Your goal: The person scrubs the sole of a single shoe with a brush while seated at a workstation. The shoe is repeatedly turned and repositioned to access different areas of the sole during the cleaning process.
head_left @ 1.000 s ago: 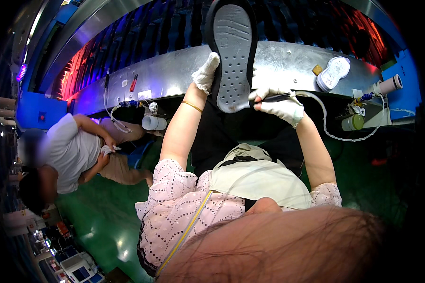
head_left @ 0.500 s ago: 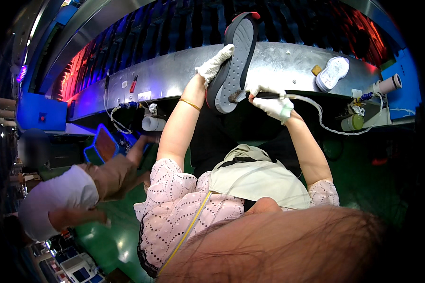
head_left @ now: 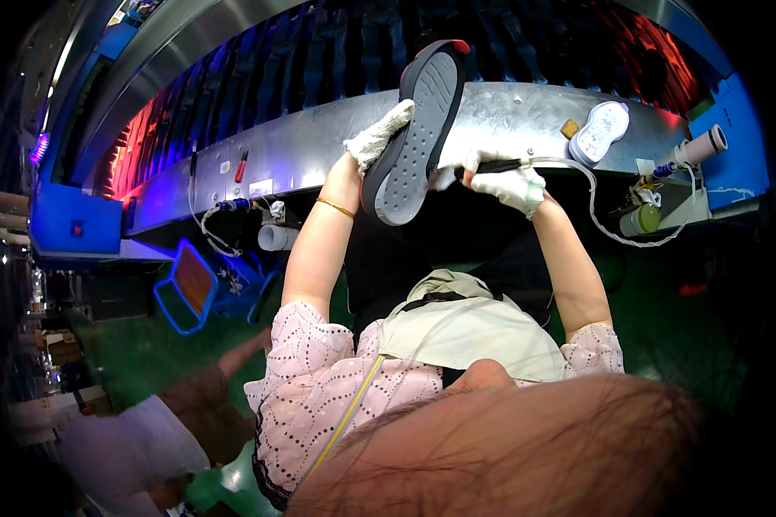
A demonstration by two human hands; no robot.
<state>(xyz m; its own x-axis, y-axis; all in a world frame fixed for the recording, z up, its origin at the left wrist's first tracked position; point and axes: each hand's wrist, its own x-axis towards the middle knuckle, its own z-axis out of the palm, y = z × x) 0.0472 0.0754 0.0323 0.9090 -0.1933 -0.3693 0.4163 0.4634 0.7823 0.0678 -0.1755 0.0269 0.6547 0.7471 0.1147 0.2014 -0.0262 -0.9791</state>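
Note:
A shoe sole [head_left: 422, 121], with a grey dimpled face, dark sidewall and red toe tip, is held up at a slant over the metal ledge. My left hand [head_left: 381, 136], in a white glove, is closed around its left edge. In my gloved right hand [head_left: 507, 185] is a brush [head_left: 500, 165] with a black handle, fed by a pale hose [head_left: 591, 194]. Its bristle end, slightly blurred, lies at the right edge of the sole near the heel; whether it touches cannot be made out.
Behind the metal ledge [head_left: 302, 142] runs a dark ridged conveyor [head_left: 353, 52]. On the ledge's right are a white sole-shaped piece [head_left: 601, 132] and a tan block [head_left: 570, 128]; a red-handled tool [head_left: 241, 166] lies left. A blue-framed stool [head_left: 200, 289] and another person [head_left: 147, 439] are at left.
The sole has come slightly down and left with my left hand. The brush has shifted from the heel's face to its right edge. The person at left has moved lower.

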